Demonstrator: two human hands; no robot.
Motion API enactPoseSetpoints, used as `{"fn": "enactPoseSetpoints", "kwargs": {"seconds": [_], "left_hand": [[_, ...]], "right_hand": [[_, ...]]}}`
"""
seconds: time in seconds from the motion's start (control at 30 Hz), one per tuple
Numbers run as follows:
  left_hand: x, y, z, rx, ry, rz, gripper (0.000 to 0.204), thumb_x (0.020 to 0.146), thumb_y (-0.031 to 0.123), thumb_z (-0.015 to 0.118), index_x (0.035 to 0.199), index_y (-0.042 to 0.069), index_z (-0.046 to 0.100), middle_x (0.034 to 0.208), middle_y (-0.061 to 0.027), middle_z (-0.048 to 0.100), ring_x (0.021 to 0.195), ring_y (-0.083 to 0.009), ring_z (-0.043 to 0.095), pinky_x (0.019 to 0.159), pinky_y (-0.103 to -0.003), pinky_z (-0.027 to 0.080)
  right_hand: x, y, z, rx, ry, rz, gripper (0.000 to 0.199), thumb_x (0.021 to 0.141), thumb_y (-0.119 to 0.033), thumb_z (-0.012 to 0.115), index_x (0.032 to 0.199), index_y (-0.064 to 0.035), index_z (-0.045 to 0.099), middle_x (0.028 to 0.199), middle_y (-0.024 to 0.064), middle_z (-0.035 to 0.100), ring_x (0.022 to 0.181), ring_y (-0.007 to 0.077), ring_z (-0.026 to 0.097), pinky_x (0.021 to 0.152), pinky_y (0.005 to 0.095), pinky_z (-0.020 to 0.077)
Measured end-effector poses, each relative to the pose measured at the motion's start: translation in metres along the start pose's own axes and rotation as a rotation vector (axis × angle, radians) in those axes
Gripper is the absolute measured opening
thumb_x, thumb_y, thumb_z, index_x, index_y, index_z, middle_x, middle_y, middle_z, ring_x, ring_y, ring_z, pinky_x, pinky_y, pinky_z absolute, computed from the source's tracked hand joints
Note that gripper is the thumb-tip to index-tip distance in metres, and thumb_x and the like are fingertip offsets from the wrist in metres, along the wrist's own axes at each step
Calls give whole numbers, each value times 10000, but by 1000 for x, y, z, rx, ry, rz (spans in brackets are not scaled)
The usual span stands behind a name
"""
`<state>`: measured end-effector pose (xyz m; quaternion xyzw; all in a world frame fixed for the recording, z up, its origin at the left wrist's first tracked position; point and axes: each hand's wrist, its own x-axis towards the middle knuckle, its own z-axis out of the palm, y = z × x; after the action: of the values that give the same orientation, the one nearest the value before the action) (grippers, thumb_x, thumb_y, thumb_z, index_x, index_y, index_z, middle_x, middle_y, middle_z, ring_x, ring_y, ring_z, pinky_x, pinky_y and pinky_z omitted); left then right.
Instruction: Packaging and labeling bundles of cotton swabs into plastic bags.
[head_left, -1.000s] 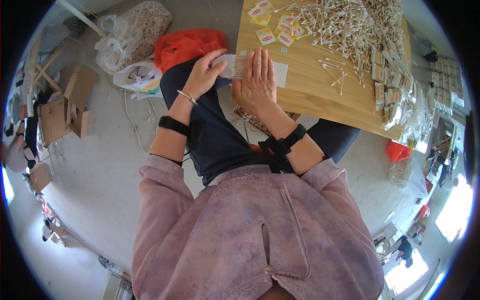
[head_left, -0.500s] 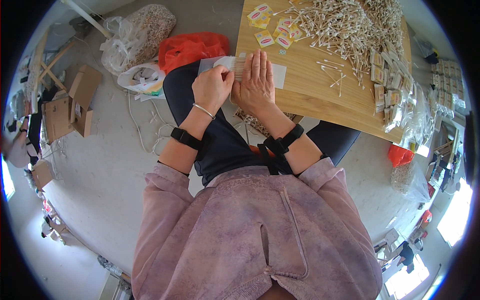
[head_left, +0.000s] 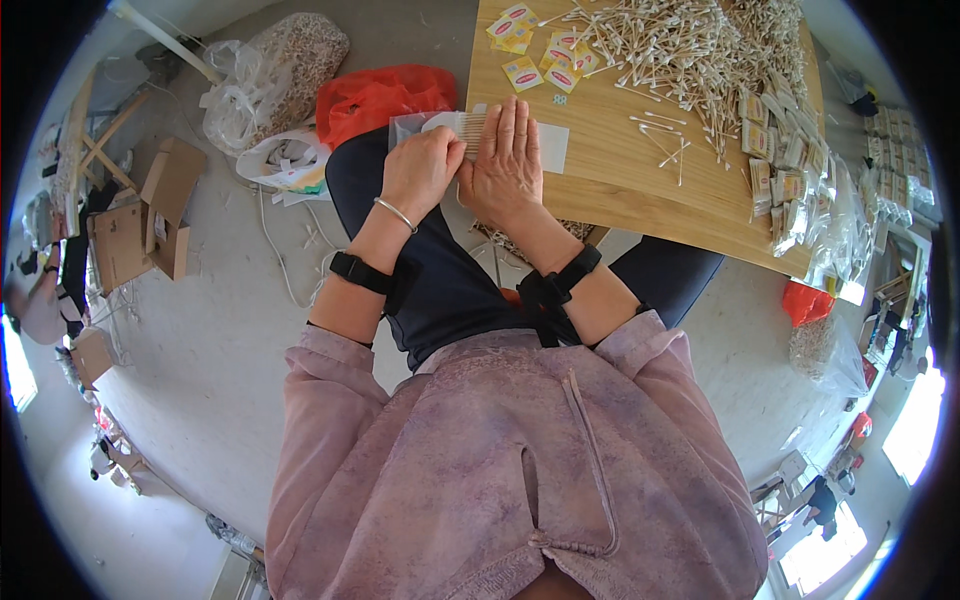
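Note:
A row of cotton swabs [head_left: 469,126] lies side by side on a white sheet [head_left: 553,147] at the table's near left corner. My right hand [head_left: 506,165] rests flat with straight fingers over the right part of the row and the sheet. Just left of it, my left hand [head_left: 420,166] is curled closed at the lower left of the row. What its fingers grip is hidden. Clear plastic film [head_left: 405,126] sticks out beyond the left hand, over the table's edge. Both thumbs are close together below the swabs.
A large heap of loose swabs [head_left: 690,45] covers the far right of the wooden table [head_left: 620,190]. Yellow printed cards [head_left: 522,73] lie at its far left, filled clear packets [head_left: 790,185] along its right edge. A red plastic bag [head_left: 385,92] and a cardboard box [head_left: 165,210] stand left.
The whole view has shifted a little. My hands keep nearly the same pose, the right one flat and the left one curled beside the swab row.

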<state>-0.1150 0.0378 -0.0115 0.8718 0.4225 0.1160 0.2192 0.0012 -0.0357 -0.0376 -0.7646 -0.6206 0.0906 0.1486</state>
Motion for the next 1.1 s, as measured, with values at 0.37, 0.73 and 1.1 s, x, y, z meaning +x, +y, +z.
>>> {"fn": "enactPoseSetpoints", "kwargs": {"seconds": [0.37,0.73,1.1], "left_hand": [[4,-17,3,-184,306,-56,168,846,220,623,914,67,628,835,-96,655,854,-294,616,732,-393,476],[14,-26,49,-1082,136,-267,368,1014,283,394,1177,0,563,1085,-97,626,996,-159,568,877,-276,440],[19,-20,44,-681,293,-195,243,983,214,453,982,11,588,915,-155,659,830,-284,648,743,-344,500]], "right_hand": [[-2,-2,1,-22,-50,2,766,887,-376,394,1416,127,164,1511,294,65,1424,413,-5,1155,467,-3],[-3,-3,-2,12,-22,-25,814,857,-381,459,1409,136,160,1499,309,89,1418,429,16,1156,474,15],[-5,-3,-3,-20,-47,-62,817,862,-401,467,1406,134,177,1498,308,100,1420,422,29,1156,475,28]]}}
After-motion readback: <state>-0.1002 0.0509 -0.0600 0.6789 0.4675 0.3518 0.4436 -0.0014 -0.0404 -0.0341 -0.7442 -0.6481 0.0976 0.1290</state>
